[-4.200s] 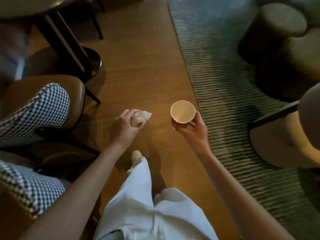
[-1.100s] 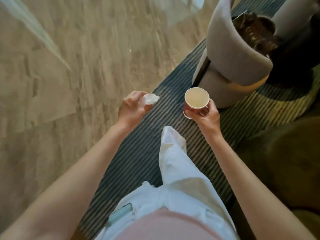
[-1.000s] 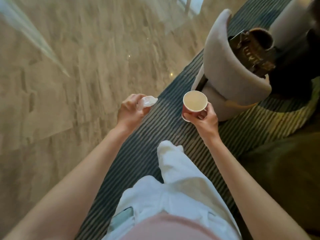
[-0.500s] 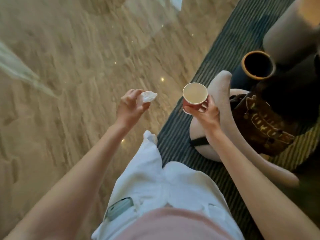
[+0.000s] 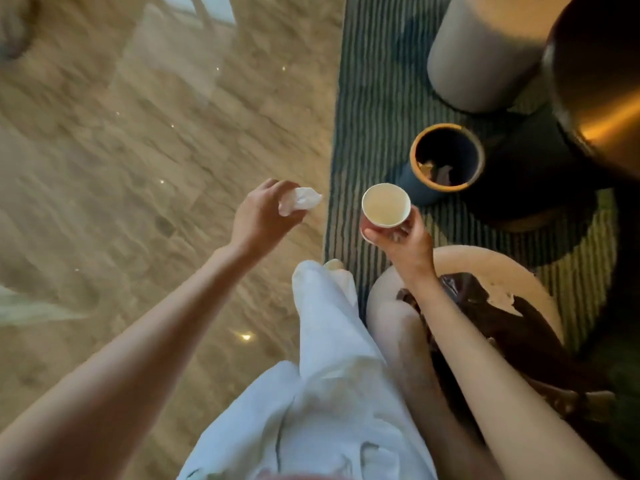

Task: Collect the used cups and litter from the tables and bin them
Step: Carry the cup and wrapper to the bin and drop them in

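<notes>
My right hand (image 5: pixel 403 242) grips a paper cup (image 5: pixel 385 204) from below, upright, its pale inside showing. My left hand (image 5: pixel 259 216) pinches a crumpled white napkin (image 5: pixel 299 199) at about the same height, over the marble floor. A small dark round bin (image 5: pixel 446 157) with an orange rim stands on the striped carpet just beyond and right of the cup; some litter lies at its bottom. Both hands are short of the bin's opening.
A curved beige chair (image 5: pixel 485 261) with a brown bag (image 5: pixel 512 337) on its seat is under my right forearm. A grey cylindrical stool (image 5: pixel 481 53) and a dark round table (image 5: pixel 595 74) stand behind the bin. Polished marble floor (image 5: pixel 138 168) spreads to the left.
I have walked forward past the chair; the bin has come much closer, now just ahead of the cup. Both hands keep the same hold on napkin and cup.
</notes>
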{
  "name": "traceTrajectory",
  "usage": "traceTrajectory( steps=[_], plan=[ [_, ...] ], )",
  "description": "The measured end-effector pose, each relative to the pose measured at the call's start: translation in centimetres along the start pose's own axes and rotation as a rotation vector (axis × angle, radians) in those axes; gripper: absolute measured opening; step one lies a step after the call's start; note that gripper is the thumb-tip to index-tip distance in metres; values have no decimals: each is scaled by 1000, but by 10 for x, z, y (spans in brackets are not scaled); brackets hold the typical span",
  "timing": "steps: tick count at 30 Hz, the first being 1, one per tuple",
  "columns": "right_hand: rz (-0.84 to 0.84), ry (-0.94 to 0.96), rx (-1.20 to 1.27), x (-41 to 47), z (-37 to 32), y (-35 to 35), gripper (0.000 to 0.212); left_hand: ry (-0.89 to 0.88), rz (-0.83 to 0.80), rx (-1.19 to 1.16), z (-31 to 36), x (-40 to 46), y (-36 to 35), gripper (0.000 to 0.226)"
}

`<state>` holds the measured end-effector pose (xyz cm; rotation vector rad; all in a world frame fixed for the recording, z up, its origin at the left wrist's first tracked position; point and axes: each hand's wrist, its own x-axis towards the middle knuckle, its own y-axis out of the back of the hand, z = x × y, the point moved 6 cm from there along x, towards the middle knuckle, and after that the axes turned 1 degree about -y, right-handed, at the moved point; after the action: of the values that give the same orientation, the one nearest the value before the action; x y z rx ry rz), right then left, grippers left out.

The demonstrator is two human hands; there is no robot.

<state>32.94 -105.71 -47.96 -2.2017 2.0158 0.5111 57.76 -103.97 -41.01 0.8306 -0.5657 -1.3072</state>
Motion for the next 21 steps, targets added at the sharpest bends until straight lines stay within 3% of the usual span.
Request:
traceTrajectory(
  steps=[10, 15, 21],
  plan=[
    [420, -105, 107, 230, 8, 91, 65, -368, -335, 51, 89, 311, -144, 39],
    [623, -216, 145, 303, 39, 127, 67, -520, -546, 60, 145, 411, -245, 36],
    [868, -387, 200, 338, 97, 169, 67, -532, -850, 130, 181, 475, -393, 34]
  ],
)
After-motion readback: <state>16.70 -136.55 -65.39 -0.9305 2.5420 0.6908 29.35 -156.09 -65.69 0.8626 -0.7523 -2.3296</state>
